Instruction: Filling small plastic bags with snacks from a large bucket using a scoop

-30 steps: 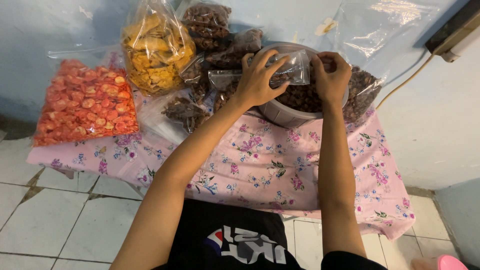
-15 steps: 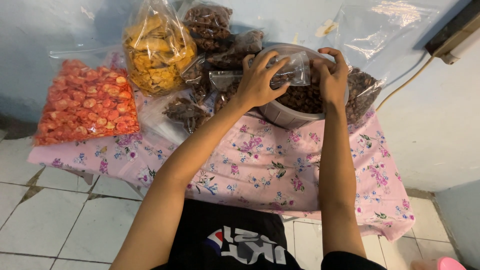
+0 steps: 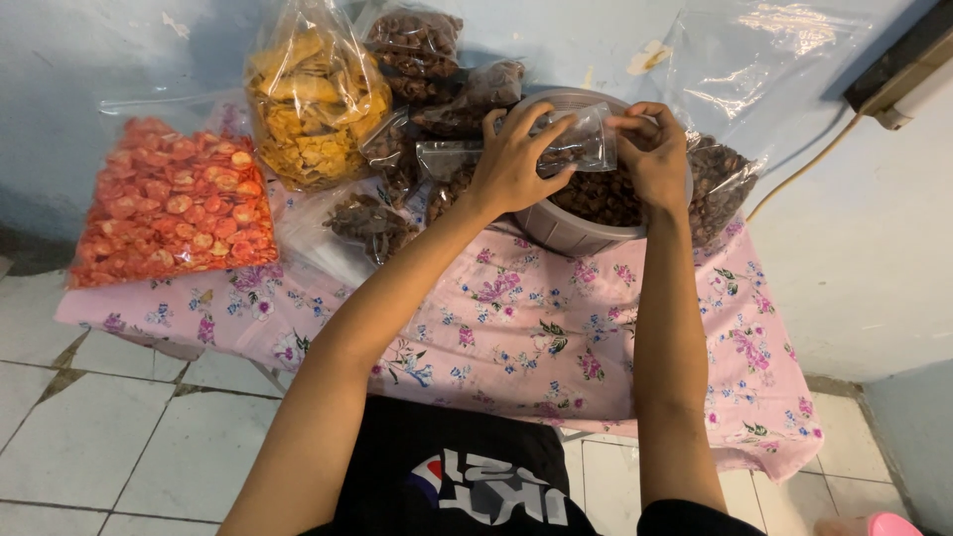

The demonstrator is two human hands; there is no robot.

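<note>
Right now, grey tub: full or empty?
Near full. The grey tub is filled with dark brown snack pieces close to its rim; both hands hold a small clear bag over it.

bare forearms, black printed shirt (image 3: 467, 476)

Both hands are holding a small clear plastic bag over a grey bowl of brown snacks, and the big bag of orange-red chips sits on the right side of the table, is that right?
Not quite. In the head view the bag of orange-red chips lies on the left side of the table, not the right. The left hand and right hand do hold the small clear bag over the grey bowl.
</note>
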